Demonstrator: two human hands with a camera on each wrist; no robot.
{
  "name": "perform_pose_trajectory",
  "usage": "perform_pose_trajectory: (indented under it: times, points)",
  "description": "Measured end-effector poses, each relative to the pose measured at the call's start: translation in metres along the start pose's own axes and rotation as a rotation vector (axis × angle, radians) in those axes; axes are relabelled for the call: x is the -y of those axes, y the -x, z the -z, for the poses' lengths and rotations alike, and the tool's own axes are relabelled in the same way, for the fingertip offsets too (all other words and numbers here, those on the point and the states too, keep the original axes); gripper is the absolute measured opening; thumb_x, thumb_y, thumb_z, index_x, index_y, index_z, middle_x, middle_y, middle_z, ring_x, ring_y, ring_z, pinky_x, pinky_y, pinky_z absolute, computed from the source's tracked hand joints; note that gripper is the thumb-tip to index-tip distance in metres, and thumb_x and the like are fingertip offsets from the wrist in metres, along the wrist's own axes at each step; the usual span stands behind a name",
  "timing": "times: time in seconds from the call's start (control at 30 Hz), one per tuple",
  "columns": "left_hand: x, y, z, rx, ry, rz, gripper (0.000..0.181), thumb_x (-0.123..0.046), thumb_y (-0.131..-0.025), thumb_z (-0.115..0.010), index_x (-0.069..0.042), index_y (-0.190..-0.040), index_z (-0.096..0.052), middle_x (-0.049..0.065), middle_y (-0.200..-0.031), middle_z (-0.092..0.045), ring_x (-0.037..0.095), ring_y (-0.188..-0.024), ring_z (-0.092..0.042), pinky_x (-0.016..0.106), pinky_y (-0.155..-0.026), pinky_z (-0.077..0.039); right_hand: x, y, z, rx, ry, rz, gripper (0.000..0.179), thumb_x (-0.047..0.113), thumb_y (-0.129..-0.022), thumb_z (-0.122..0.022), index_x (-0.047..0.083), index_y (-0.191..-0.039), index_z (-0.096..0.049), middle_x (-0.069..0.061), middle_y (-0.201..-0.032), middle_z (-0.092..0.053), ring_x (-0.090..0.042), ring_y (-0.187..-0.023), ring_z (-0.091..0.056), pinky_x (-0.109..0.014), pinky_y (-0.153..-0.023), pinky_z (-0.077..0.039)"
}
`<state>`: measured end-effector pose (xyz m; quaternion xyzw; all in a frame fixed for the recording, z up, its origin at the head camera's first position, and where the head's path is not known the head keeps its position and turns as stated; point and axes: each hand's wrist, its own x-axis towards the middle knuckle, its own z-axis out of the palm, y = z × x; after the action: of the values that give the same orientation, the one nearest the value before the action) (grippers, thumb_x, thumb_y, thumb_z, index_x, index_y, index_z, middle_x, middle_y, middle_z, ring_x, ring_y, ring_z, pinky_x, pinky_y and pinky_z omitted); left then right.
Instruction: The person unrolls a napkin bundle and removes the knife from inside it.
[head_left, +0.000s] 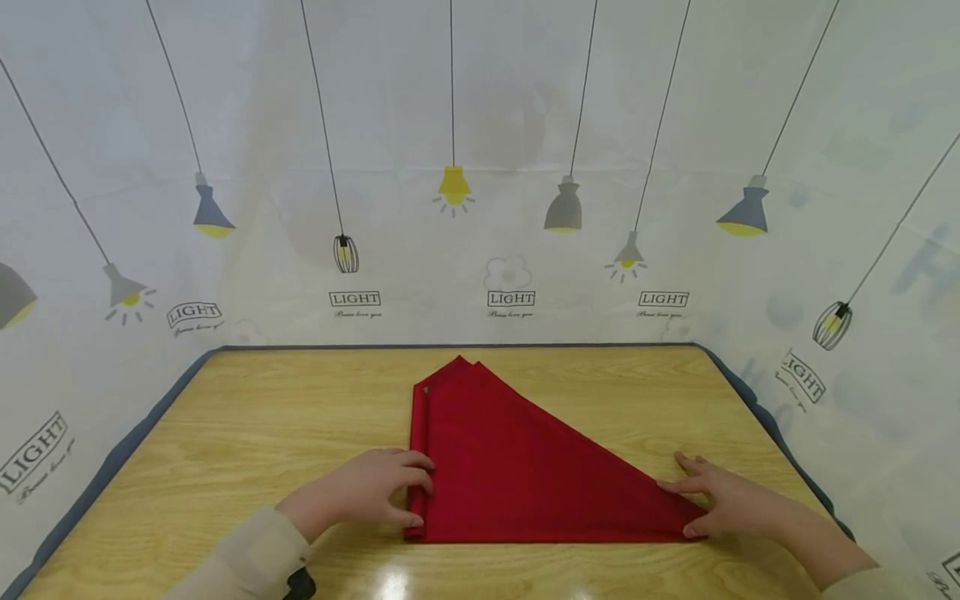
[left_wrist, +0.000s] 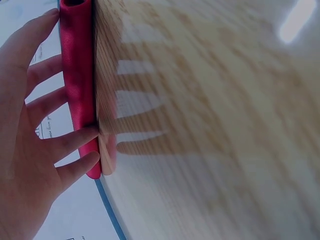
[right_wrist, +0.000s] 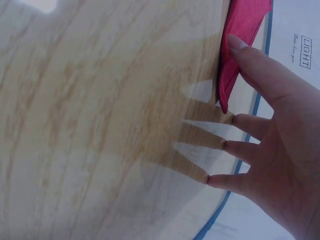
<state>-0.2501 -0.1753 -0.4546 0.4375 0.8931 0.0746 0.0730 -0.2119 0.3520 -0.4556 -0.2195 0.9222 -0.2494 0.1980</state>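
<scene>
A red cloth (head_left: 525,467) lies flat on the wooden table in a folded shape, tall at the left and narrowing to a point at the right. Along its left side runs a rolled edge (left_wrist: 79,75), whose near end looks hollow in the left wrist view. My left hand (head_left: 375,487) rests against this roll, with fingers spread and fairly straight and the thumb at the near end. At the narrow tip, my right hand (head_left: 738,504) lies with its thumb on the cloth (right_wrist: 235,70). The other fingers of that hand are spread and touch the table beyond.
The light wood table (head_left: 262,417) has a dark blue border (head_left: 450,346) at its back and sides. White sheets (head_left: 420,100) printed with hanging lamps stand around it on three sides. A small dark spot sits near the top of the roll.
</scene>
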Motion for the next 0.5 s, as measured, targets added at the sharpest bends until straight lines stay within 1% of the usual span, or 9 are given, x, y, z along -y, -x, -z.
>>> perform_pose_trajectory:
  times: [0.13,0.27,0.5]
  points:
    - [0.0003,0.0015,0.0002,-0.021,0.017,-0.004,0.032,-0.048,-0.085,-0.071,-0.025,-0.108,-0.066,0.000,-0.130,-0.054,0.019,-0.114,-0.055,0.036,-0.096,-0.046,0.0007,0.0003,0.0000,0.004,-0.015,-0.012,0.065,0.031,-0.079,-0.080,0.007,-0.136,-0.058,-0.039,-0.149,-0.017,-0.064,-0.132,-0.007,-0.073,-0.097,-0.025]
    - [0.0015,0.0024,-0.0012,-0.044,0.021,-0.004,0.034,-0.051,-0.085,-0.071,-0.025,-0.105,-0.064,-0.002,-0.125,-0.053,0.016,-0.107,-0.056,0.035,-0.092,-0.047,0.0005,0.0003,0.0000,0.003,-0.017,-0.007,0.066,0.032,-0.079,-0.080,0.007,-0.136,-0.058,-0.039,-0.150,-0.017,-0.064,-0.132,-0.007,-0.074,-0.097,-0.024]
    - [0.0006,0.0043,-0.0022,-0.086,0.026,0.014,0.035,-0.057,-0.084,-0.069,-0.026,-0.097,-0.060,-0.007,-0.116,-0.049,0.010,-0.090,-0.054,0.031,-0.080,-0.049,-0.0014,-0.0004,-0.0005,-0.002,-0.001,0.004,0.066,0.034,-0.079,-0.080,0.008,-0.135,-0.058,-0.039,-0.149,-0.018,-0.065,-0.131,-0.008,-0.074,-0.097,-0.025]
